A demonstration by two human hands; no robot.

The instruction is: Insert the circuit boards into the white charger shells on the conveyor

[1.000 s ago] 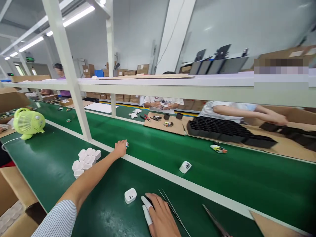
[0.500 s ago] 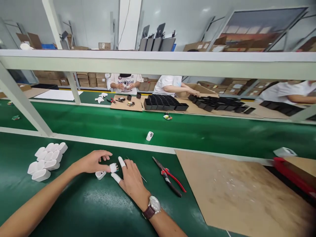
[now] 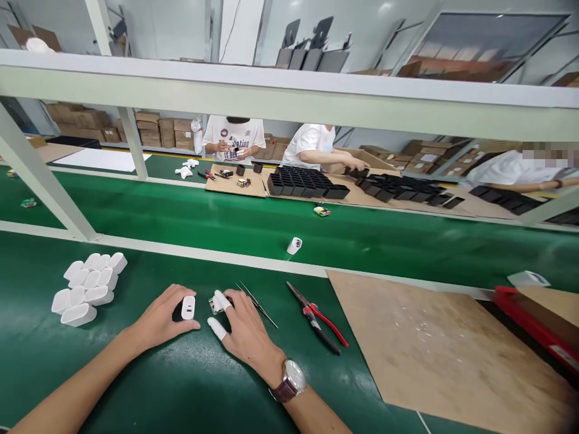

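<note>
Head view shows both hands low on the green desk (image 3: 190,386). The left hand (image 3: 158,319) pinches a white shell (image 3: 188,307) between thumb and fingers and holds it upright, its slot side toward the camera. The right hand (image 3: 244,331), with white cots on two fingers, closes its fingertips on a small insert (image 3: 213,303) just beside the shell; a watch (image 3: 292,381) is on its wrist. Tweezers (image 3: 257,304) and red pliers (image 3: 319,318) lie close to the right, a pile of shells (image 3: 88,288) to the left. To join the two parts well, I think the shell should stay steady on the desk while the insert comes in straight, not tilted, with light pressure only.
</note>
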